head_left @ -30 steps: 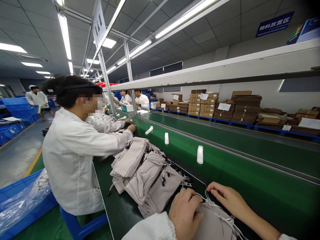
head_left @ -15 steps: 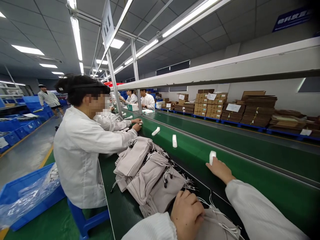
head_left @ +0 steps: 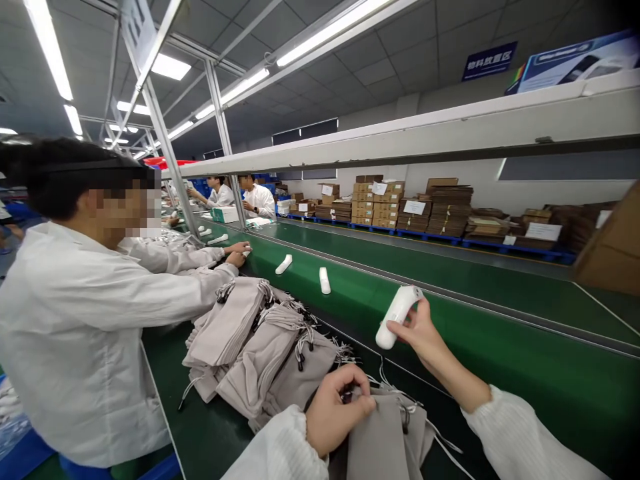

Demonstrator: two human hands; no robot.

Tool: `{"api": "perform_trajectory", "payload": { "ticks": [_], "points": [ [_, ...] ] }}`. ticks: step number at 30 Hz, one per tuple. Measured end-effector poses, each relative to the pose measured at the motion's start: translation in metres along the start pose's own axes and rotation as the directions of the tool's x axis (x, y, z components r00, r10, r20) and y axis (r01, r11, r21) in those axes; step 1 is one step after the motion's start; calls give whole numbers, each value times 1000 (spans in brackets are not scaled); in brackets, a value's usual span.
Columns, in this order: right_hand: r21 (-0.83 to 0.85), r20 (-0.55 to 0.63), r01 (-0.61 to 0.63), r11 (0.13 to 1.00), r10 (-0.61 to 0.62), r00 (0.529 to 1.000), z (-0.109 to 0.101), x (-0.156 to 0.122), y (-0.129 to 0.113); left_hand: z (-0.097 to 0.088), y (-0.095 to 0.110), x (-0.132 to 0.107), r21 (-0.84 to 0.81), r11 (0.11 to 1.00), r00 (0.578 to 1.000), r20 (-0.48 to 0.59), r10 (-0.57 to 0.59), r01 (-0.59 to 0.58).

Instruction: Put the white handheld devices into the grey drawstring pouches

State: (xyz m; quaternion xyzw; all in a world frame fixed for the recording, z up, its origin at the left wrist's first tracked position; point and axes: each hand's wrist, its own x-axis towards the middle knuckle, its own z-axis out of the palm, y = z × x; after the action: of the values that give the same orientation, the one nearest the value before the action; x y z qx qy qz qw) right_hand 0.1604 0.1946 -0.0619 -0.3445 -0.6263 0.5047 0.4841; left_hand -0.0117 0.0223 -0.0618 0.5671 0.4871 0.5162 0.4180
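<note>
Gripping a white device, the right hand closes; left hand pinches a grey pouch.

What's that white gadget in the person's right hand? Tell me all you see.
The white device is slim and elongated with rounded ends, seemingly smooth plastic. It is tilted off upright, lower end nearer the person, held above the green conveyor belt. Only the right hand touches it, gripping its side.
</note>
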Motion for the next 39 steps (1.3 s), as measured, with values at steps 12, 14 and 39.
{"api": "perform_trajectory", "payload": {
  "ticks": [12, 14, 39],
  "points": [
    [-88, 332, 131, 987, -95, 939, 17, -92, -58, 17, 42, 4, -125, 977, 969, -199, 145, -172],
    [-167, 387, 98, 981, -26, 922, 14, -93, -65, 14, 49, 5, -91, 983, 965, -224, 138, -161],
    [-715, 195, 147, 684, -6, 981, 17, 74, -21, -4, -22, 12, 618, 785, 992, 118, -38, -43]
  ]
}}
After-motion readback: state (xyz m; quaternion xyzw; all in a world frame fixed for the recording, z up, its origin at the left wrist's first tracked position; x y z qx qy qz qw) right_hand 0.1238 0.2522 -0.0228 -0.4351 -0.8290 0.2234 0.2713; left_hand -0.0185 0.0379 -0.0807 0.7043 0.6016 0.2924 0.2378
